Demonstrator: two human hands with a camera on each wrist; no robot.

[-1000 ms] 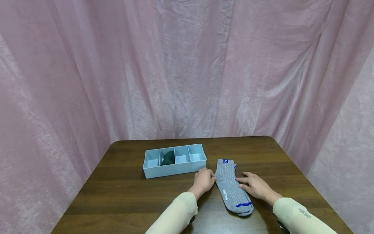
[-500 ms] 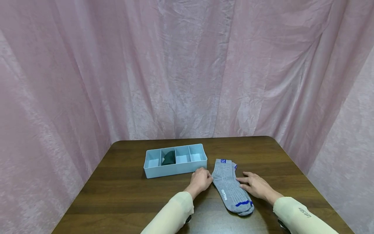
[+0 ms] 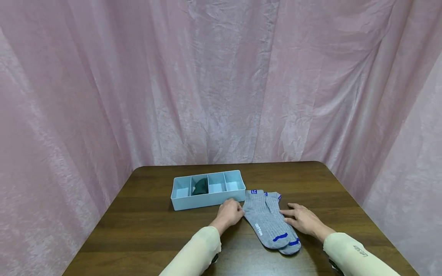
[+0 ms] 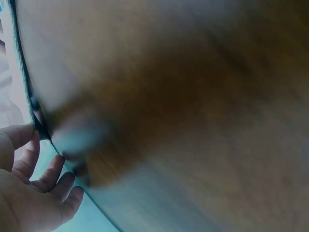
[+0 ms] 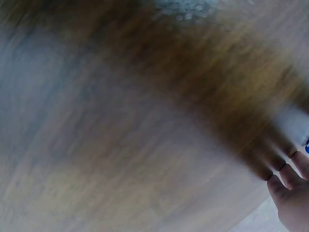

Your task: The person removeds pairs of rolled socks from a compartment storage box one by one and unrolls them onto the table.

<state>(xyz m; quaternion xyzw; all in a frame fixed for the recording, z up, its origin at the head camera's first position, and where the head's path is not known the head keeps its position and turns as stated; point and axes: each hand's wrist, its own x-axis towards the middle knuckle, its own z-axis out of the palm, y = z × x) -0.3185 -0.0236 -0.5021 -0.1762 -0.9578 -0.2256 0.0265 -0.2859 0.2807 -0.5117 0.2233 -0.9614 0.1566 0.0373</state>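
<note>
Two grey socks with blue marks lie on the table, partly overlapping. The upper sock [image 3: 264,220], lettered COTTON, is at the left and covers part of the lower sock [image 3: 291,245]. My left hand [image 3: 229,212] pinches the upper sock's left edge between thumb and index finger; in the left wrist view the sock edge [image 4: 21,72] rises from that pinch. On the other side, my right hand [image 3: 304,220] has its fingers extended, with fingertips touching the lower sock's right edge. The right wrist view shows only some of its fingers [image 5: 292,176].
A light blue box [image 3: 207,200] with several compartments stands behind my left hand. A dark green cloth-like item [image 3: 201,187] sits in its second compartment from the left. The wooden table [image 3: 138,230] ends at a pink curtain [image 3: 221,96].
My left hand has moved left, sliding the upper sock with it, so more of the lower sock shows. The right hand has stayed in place.
</note>
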